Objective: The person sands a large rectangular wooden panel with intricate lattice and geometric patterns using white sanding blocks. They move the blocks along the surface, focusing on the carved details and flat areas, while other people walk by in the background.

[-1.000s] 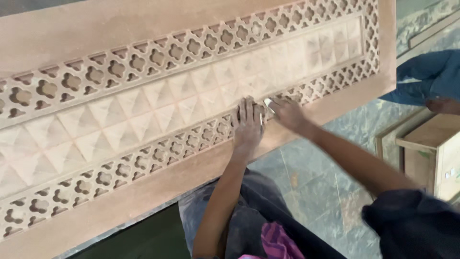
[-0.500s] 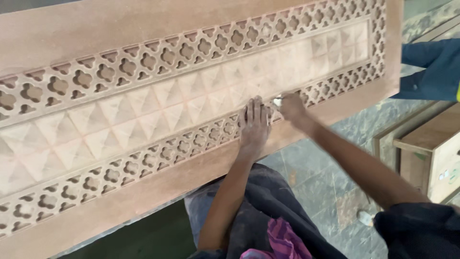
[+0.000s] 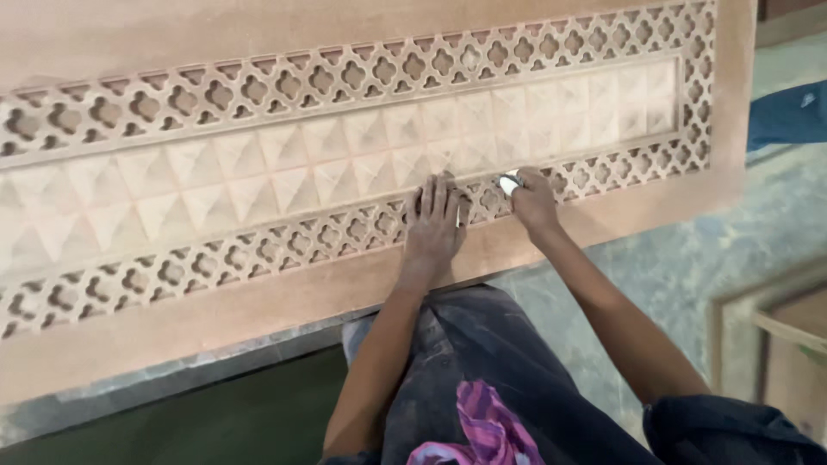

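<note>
- My left hand (image 3: pixel 435 220) lies flat, fingers spread and open, on the big carved wooden panel (image 3: pixel 345 172). It holds nothing.
- My right hand (image 3: pixel 534 200) is closed in a pinch on a small white piece (image 3: pixel 510 182). I cannot tell what kind of thing the piece is. It touches the panel just right of my left hand.
- Both hands rest on the lower strip of cut-out shapes (image 3: pixel 258 245), near the panel's bottom edge.
- The panel is long. Its long side runs from left to right and tilts up a little toward the right.
- In the middle of the panel is a band of pointy square bumps (image 3: pixel 301 172). Another cut-out strip runs above it.
- A wooden box (image 3: pixel 788 357) stands on the grey floor (image 3: pixel 680 267) at the right. I cannot see what is inside.
- A pink cloth (image 3: pixel 482 426) lies on my lap.
</note>
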